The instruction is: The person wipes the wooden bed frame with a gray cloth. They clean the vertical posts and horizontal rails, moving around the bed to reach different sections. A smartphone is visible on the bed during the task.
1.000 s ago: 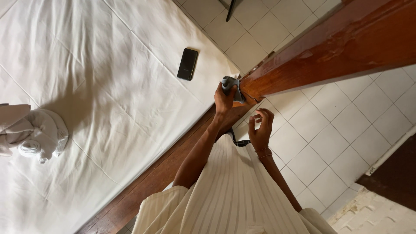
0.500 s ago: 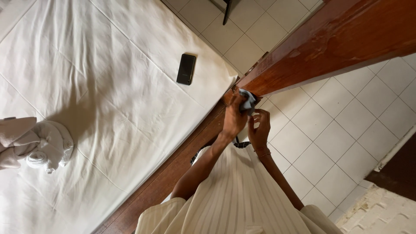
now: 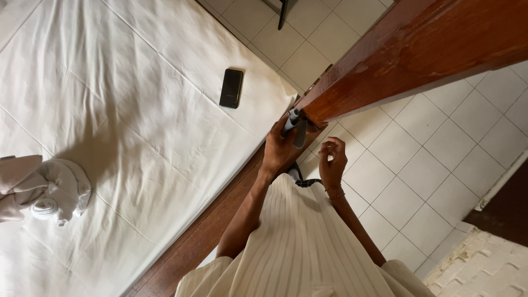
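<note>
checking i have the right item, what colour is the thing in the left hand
Grey, a small cloth or tool in the left hand; head view.

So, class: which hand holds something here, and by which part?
The left hand grips a grey, tube-like object around its lower end; what it is cannot be told. The right hand holds nothing.

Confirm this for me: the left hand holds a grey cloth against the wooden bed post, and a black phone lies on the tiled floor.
Not quite. The head view shows the black phone lying on the white bed sheet, not the tiled floor. The left hand does hold the grey cloth against the wooden bed post.
</note>
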